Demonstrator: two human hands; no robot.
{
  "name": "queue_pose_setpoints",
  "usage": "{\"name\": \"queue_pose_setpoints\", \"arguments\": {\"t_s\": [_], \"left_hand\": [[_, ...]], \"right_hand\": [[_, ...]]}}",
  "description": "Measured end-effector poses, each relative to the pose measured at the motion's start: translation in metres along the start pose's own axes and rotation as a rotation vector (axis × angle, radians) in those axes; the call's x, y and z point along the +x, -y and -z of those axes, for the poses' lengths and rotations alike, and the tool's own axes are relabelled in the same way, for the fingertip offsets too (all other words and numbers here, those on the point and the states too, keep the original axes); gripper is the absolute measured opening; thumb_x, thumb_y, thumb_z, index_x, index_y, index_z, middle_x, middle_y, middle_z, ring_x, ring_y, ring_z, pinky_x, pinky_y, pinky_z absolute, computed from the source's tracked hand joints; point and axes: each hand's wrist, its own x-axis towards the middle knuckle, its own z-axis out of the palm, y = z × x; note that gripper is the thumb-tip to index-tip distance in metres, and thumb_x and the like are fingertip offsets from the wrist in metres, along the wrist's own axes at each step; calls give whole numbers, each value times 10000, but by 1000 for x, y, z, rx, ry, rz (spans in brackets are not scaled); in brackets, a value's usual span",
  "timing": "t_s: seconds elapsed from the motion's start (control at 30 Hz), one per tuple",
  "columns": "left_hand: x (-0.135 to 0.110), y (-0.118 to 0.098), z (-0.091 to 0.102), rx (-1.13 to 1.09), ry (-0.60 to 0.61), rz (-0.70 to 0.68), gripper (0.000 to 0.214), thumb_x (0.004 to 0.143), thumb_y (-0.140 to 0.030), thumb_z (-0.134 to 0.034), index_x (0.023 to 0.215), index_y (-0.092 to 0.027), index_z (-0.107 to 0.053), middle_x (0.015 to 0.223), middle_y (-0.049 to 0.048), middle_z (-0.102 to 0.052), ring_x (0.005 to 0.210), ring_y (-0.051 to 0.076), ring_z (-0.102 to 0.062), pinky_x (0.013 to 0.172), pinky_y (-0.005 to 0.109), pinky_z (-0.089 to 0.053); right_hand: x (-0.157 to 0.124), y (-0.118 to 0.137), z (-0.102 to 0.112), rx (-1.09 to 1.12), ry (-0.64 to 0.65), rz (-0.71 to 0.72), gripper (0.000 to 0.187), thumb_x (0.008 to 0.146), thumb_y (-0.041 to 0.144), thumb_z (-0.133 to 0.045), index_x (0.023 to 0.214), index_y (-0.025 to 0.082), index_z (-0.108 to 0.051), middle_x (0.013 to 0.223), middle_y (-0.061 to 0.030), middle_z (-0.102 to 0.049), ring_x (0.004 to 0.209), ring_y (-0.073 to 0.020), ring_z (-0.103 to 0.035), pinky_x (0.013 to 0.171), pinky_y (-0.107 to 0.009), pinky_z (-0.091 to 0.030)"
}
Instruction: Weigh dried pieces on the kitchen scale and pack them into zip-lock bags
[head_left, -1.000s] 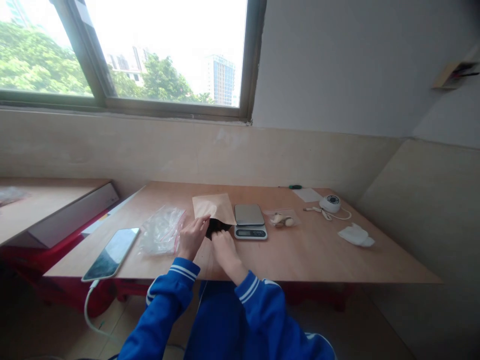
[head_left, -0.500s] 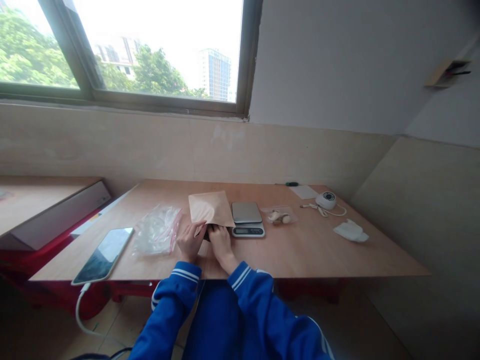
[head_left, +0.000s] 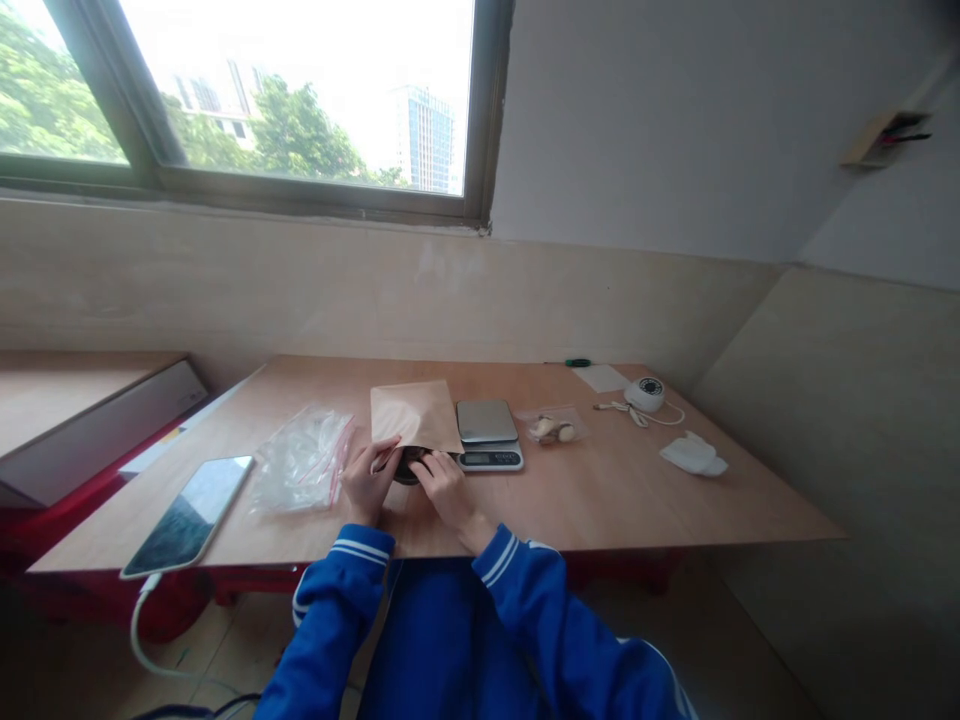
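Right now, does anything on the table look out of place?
Two things look untidy: a crumpled white tissue on the right of the table, and a scrunched clear zip bag left of the kraft envelope.

The dark rounded object (head_left: 407, 473) at the mouth of the tan paper envelope (head_left: 414, 415) is partly hidden by the fingers (head_left: 429, 470), and the pale lumps (head_left: 546, 428) in the clear plastic bag (head_left: 574, 424) at two o'clock are too small to tell.

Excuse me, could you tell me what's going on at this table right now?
A person is working at a wooden table with both hands. The left hand and right hand hold a kraft envelope at its lower edge, around a dark item at its opening. The envelope sits beside a digital scale. A small clear bag of pale pieces lies right of the scale.
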Motion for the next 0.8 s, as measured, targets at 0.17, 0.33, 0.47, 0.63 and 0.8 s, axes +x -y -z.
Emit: {"name": "queue_pose_setpoints", "arguments": {"t_s": [0.17,0.33,0.47,0.63,0.8], "left_hand": [[0,0,-1,-28,-2,-7,198,807,-386,-616,887,-230,-707,890,46,-734,842,194,-672,787,328,-541],[-1,-4,1,-40,-8,-14,188,815,-373,-611,891,-227,-701,896,46,-731,862,192,-673,787,325,-545],[-1,-5,1,-16,-11,4,199,814,-389,-609,885,-227,-701,874,44,-725,850,189,-670,784,330,-549],[-3,-3,-1,-18,-24,2,202,818,-393,-609,888,-226,-699,887,45,-721,853,184,-671,759,311,-555],[-3,0,-2,3,-45,-65,171,817,-361,-633,881,-219,-705,860,35,-729,810,170,-683,749,296,-563]], "right_hand": [[-9,-4,2,93,-95,39,298,949,110,-420,1090,190,-670,1178,-88,-664,1186,-214,-564,1023,-412,-474],[-15,-10,15,305,-239,108,327,977,152,-355,1050,164,-673,1119,-89,-689,1141,-180,-596,993,-362,-495],[-6,-26,34,507,-423,-95,288,976,255,-389,999,208,-672,1039,-56,-710,984,-157,-658,897,-305,-523],[15,-84,35,625,-657,-655,277,878,401,-527,870,150,-647,898,-98,-712,853,-190,-653,821,-334,-514],[17,-141,15,671,-634,-835,266,801,383,-558,802,121,-606,815,-130,-696,776,-205,-652,727,-333,-521]]}}
